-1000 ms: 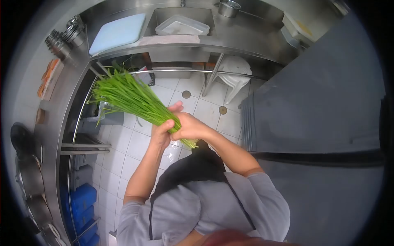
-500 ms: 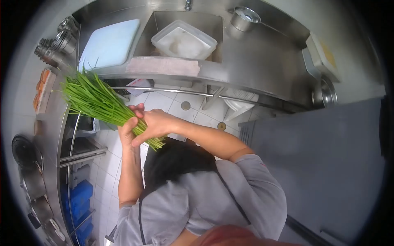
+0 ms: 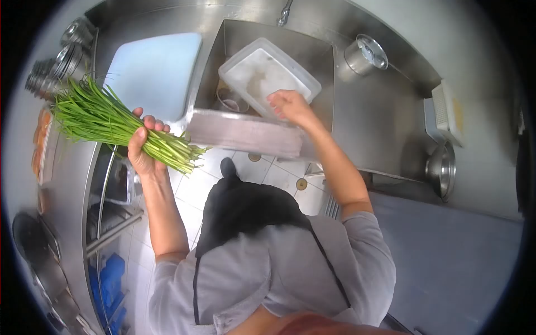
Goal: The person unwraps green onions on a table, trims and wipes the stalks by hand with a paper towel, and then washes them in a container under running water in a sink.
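My left hand [image 3: 146, 146] is wrapped round a thick bunch of long green chives [image 3: 106, 114], near the stem ends. The leafy ends fan out to the upper left, past the near corner of the cutting board. My right hand [image 3: 289, 106] is off the bunch, above the near side of a translucent plastic tub [image 3: 237, 75] in the sink. Its fingers are curled together; whatever they may hold is hidden. The tub sits tilted and contains whitish, cloudy contents that I cannot identify.
A pale blue cutting board [image 3: 153, 67] lies left of the steel sink [image 3: 321, 56]. A flat pinkish strip [image 3: 240, 132] covers the sink's front edge. Right of the sink is a steel pot [image 3: 357, 58], with a metal bowl [image 3: 441, 170] farther right. Steel containers [image 3: 67, 58] stand at the left.
My right hand has left the chives and reached forward over the tub. The left hand has carried the bunch left and forward. My view has moved nearer the sink.
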Available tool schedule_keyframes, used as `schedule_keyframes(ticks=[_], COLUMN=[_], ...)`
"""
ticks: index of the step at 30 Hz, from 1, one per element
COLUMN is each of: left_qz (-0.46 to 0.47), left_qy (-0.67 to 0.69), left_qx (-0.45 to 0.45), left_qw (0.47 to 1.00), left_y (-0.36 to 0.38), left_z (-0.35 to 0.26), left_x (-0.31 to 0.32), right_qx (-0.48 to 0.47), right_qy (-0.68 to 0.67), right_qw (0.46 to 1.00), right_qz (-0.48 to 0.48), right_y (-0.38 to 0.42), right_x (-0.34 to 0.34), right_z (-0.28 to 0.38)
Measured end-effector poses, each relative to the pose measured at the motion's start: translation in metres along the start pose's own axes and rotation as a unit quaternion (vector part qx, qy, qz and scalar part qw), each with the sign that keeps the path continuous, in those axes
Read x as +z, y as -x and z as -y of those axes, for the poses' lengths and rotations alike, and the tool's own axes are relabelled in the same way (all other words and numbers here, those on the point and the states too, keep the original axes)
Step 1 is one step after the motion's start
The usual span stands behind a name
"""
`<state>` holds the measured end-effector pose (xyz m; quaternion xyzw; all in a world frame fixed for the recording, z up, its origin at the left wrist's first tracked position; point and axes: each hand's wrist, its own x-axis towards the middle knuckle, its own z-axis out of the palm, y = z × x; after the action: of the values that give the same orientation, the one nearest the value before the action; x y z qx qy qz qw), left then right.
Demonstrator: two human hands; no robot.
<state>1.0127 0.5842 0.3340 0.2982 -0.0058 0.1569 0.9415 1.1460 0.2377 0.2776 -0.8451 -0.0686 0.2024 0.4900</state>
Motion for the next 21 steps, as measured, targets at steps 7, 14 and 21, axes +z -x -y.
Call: schedule_keyframes(ticks=[7, 14, 21], left_qz=[-0.039, -0.106, -0.159], left_qy=[-0.042, -0.137, -0.215], left_qx=[-0.059, -0.088, -0.115], left_qw=[0.997, 0.981, 0.957], left_y=[-0.075, -0.12, -0.182], left_z=[0.024, 0.07, 0.15], left_x=[0.003, 0.032, 0.043], right_qx=[-0.062, -0.136, -0.074], right_qy=[0.169, 0.278, -0.03], right_qw=[0.951, 0.904, 0.994], right_qz=[-0.25, -0.295, 0.072], right_y=[-0.143, -0.292, -0.25], right_x=[-0.054, -0.095, -0.05], right_z=[-0.01, 0.009, 0.034])
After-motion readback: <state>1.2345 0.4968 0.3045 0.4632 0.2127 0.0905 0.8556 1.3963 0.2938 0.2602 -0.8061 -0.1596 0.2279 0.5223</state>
